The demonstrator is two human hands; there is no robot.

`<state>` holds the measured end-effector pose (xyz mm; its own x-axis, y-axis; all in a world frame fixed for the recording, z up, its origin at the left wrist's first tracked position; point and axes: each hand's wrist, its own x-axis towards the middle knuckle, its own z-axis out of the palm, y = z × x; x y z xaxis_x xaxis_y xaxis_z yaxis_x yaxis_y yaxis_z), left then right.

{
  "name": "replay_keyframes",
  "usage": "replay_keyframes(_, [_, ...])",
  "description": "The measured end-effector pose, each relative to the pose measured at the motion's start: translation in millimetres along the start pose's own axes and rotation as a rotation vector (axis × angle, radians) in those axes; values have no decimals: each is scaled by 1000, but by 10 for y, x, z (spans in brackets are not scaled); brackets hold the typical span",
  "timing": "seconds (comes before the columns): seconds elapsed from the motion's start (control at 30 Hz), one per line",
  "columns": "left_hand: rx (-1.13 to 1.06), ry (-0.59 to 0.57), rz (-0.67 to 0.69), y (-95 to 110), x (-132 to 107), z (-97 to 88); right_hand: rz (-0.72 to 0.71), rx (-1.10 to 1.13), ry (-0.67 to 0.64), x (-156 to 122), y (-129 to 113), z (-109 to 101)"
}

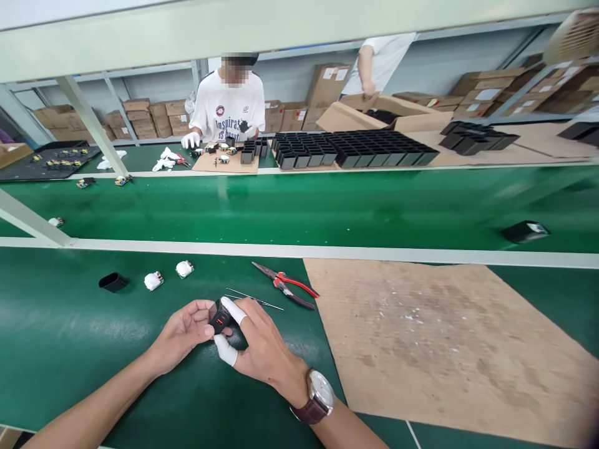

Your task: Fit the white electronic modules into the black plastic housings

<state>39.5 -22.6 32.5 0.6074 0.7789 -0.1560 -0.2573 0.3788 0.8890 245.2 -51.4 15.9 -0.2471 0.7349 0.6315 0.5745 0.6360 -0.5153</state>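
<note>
A black USB charger point(219, 320) with orange port openings is held between both hands above the green bench. My left hand point(189, 327) is closed on its left side, thumb at the lower edge. White finger cots cover the thumb and index finger of my right hand point(257, 340), which grips the charger from the right. Behind the hands lie tweezers point(262, 302) and red-handled pliers point(285, 284). To the left are a black empty housing point(113, 282) and two white-topped circuit pieces, one nearer point(153, 280) and one farther point(185, 269).
A stained cardboard sheet point(421, 337) covers the bench at right. Beyond a pale rail point(234, 248) runs a green belt point(281, 206) carrying a black housing point(525, 232). Across it, a co-worker point(229, 103) sits beside rows of black housings point(374, 149); another person point(374, 68) reaches into a carton.
</note>
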Motion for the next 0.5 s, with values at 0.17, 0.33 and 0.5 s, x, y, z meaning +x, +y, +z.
replay_keyframes(0.17, [-9,-19,0,-14,1,-20,-15,1,12,0,-12,1])
replay_keyframes(0.33, [-11,-6,-14,-20,14,-7,-25,-2,24,-10,22,21])
replay_keyframes(0.5, [8,2,-28,-12,19,9,-22,-9,22,-15,37,23])
